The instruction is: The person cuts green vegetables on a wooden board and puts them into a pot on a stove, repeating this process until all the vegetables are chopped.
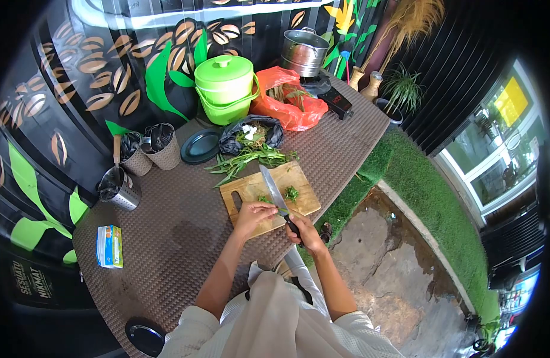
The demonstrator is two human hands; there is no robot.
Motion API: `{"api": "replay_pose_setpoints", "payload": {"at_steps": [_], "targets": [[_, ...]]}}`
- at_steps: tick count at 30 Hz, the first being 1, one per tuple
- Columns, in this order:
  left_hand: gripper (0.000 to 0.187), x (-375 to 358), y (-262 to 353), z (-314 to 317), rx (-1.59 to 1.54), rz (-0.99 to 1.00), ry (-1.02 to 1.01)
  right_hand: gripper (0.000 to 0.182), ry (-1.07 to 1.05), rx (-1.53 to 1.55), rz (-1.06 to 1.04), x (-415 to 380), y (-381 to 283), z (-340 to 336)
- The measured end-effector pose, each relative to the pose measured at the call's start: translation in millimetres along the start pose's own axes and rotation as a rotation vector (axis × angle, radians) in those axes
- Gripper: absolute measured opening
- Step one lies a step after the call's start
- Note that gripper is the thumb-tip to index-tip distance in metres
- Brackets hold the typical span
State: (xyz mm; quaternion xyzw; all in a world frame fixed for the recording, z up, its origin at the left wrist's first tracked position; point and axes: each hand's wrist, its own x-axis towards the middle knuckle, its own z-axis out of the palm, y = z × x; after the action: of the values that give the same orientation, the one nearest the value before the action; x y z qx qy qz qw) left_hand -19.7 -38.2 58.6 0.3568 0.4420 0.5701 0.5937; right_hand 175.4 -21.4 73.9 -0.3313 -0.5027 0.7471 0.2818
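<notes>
Head camera looks straight down, and the right hand is wrapped tight round the black handle of a kitchen knife, its long blade lying across the wooden cutting board with the tip pointing away from the body. Left hand is curled, fingertips pressed down on the board right against the blade; whatever it pins there is too small to make out. Just past the blade sits a small heap of chopped greens, bright and finely cut. Beyond the board's far edge, a loose bunch of long leafy stems sprawls on the woven brown table. Further out, a black bag with scraps, an orange plastic bag, a lime-green lidded bucket. Fisheye darkness swallows the corners.
</notes>
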Motion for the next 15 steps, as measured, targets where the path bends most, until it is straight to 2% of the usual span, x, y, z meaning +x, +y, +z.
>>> {"api": "replay_pose_setpoints", "payload": {"at_steps": [2, 15], "targets": [[0.019, 0.1, 0.5, 1.8, -0.03, 0.009, 0.027, 0.026, 0.032, 0.102, 0.021, 0.1, -2.0, 1.6], [0.02, 3.0, -4.7, -1.5, -0.039, -0.017, 0.014, 0.027, 0.05, 0.052, 0.014, 2.2, -2.3, 1.5]]}}
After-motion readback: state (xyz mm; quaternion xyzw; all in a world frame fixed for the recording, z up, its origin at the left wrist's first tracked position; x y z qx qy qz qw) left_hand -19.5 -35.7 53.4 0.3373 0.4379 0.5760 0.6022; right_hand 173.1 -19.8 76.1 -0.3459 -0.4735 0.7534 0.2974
